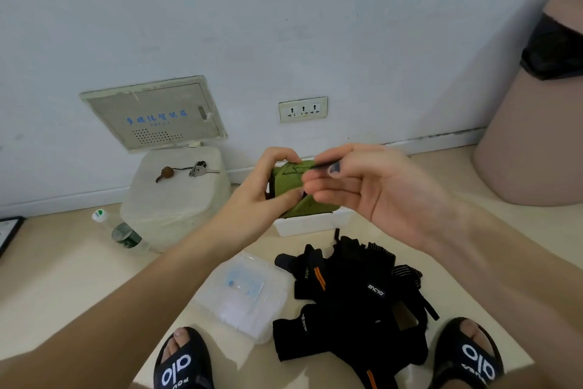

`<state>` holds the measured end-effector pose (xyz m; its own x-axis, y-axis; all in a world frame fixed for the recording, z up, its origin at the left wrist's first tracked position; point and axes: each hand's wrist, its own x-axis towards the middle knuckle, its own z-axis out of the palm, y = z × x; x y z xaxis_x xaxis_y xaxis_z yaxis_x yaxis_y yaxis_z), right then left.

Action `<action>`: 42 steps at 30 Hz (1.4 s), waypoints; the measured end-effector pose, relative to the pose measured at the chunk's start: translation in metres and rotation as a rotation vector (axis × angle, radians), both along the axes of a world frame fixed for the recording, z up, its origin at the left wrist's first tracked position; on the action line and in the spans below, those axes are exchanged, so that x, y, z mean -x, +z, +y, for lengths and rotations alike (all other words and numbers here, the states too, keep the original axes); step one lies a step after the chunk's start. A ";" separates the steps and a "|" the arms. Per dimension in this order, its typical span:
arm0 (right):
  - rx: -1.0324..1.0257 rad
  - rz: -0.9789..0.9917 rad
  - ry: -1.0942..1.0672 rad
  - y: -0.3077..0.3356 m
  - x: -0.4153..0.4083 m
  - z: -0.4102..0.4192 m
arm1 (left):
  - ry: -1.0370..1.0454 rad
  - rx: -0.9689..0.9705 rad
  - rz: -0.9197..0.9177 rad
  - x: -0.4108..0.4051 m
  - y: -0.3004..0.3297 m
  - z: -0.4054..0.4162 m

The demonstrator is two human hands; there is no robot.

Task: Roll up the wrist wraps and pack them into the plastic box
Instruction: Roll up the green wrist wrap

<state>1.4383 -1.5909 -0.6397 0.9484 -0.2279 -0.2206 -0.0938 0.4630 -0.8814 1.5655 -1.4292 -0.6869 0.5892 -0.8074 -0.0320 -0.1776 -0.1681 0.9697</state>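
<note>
1. Hands first: my left hand (271,180) has its fingers and thumb curled round a green wrist wrap (288,180), holding the part-rolled bundle from the left side.
2. My right hand (356,180) pinches the wrap's top edge between thumb and fingertips, where a dark strip shows along the green fabric; the other fingers are loosely bent under it.
3. I hold the green wrist wrap up in the air, directly above a white plastic box (310,224) that sits open on the floor near the wall. More green fabric shows at the box's near rim, below my hands; I cannot tell whether it is the tail of the same wrap or another one.
4. A clear lid (243,294) with a blue label lies flat on the floor nearer to me, left of a pile of black wrist wraps (350,303). The pile is loose and unrolled, with orange stripes and white lettering on some pieces.
5. My 2 feet in black slides (181,363) frame the bottom of the view, with the pile between them.
6. A pale stool (176,196) stands by the wall at the left with keys (192,171) on top, and a water bottle (121,232) lies on the floor beside it.
7. A wall socket (303,109) and a metal wall panel (154,112) sit low on the wall behind.
</note>
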 end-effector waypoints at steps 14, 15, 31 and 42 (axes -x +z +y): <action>0.776 0.027 -0.178 -0.013 -0.015 -0.021 | -0.024 0.036 0.281 0.019 0.012 -0.005; 0.787 0.039 -0.178 -0.017 -0.017 -0.021 | -0.024 0.041 0.297 0.020 0.013 -0.005; 0.225 0.215 -0.048 -0.050 -0.018 -0.013 | -0.045 -0.009 0.133 0.026 0.001 -0.007; -0.069 0.495 -0.167 -0.084 0.008 -0.027 | -0.132 -0.110 -0.015 0.050 -0.024 -0.048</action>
